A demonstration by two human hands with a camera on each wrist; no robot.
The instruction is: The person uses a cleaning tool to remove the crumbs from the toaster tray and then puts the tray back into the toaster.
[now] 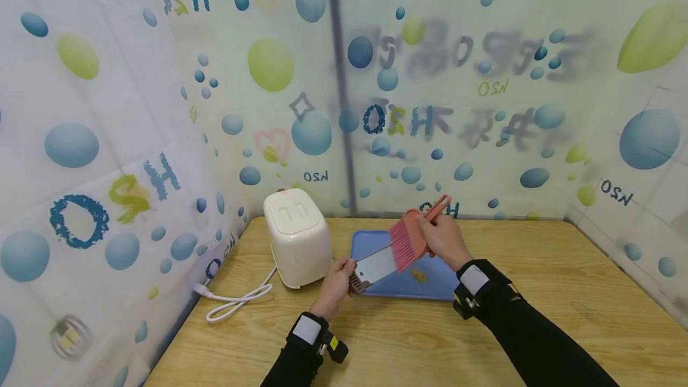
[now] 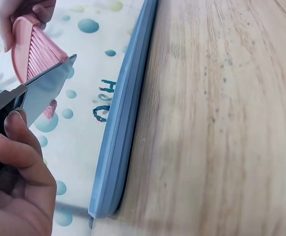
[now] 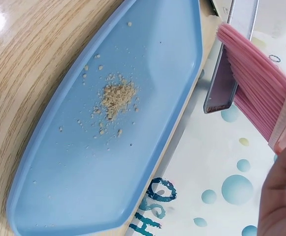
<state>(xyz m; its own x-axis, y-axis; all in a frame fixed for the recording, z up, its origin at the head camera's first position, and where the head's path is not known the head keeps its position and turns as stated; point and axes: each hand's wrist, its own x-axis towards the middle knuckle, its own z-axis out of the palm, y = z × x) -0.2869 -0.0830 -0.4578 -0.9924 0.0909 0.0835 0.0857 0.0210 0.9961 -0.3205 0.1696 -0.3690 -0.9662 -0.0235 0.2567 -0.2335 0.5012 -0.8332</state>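
Note:
My left hand (image 1: 332, 286) grips the dark end of a flat metal crumb tray (image 1: 376, 266), held tilted above a blue tray (image 1: 441, 284). My right hand (image 1: 448, 240) holds a pink hand brush (image 1: 412, 235), its handle pointing up and away. The brush's bristles (image 3: 256, 73) lie against the crumb tray's far part in the right wrist view. In the left wrist view, the bristles touch the top edge of the shiny metal (image 2: 47, 91). A small heap of tan crumbs (image 3: 117, 100) sits on the blue tray, with finer bits scattered around it.
A white toaster (image 1: 298, 246) stands left of the blue tray, close to my left hand. Its white cord (image 1: 236, 302) loops on the wooden table (image 1: 258, 345) toward the left edge. A patterned curtain (image 1: 301, 76) surrounds the table at the back and sides.

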